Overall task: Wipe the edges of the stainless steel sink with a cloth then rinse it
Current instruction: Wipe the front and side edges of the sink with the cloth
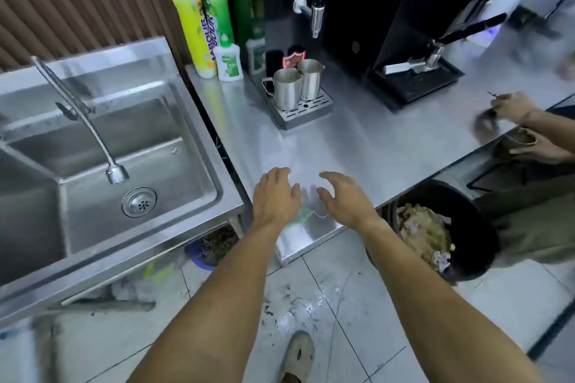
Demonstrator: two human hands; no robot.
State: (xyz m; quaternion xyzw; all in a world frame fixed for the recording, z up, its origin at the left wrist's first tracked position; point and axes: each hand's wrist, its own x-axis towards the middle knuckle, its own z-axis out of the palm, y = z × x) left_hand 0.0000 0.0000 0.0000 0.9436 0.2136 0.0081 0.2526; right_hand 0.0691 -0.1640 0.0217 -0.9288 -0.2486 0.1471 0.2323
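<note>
Sink [214, 183]: a stainless steel basin at the left of the view, its right rim just beside the counter [357, 140] edge. The rims look dull and streaked rather than bright; the basin holds no standing water that you can see, and the drain [139, 202] is uncovered. The faucet [81, 115] arches over the basin with its head above the drain; no water runs from it.

Cloth [303, 215]: a small pale green-and-white piece lying on the counter near its front corner, partly hidden between and under your wrists. It is blurred, so its fabric and whether it is damp cannot be told.

Left hand [275, 196]: held just above the counter, fingers relaxed and slightly spread, grasping nothing. Right hand [345, 199]: likewise released, fingers loosely curved, beside the cloth but not gripping it.

Step in hand, as judged: you are at the pick-up stage; wiping has not begun. The next move calls for closing one hand on the cloth, then carrying it left to the nearest sink rim and running it along the edges, before rinsing under the faucet.

Surroundings: detergent bottles [193, 22] stand at the back of the counter by the wall, two steel jugs [295, 84] sit on a drip tray, and a black machine [413, 25] stands behind them. A second person's hands [513, 107] work at the far right. A full bin [435, 233] stands on the floor below the counter.
</note>
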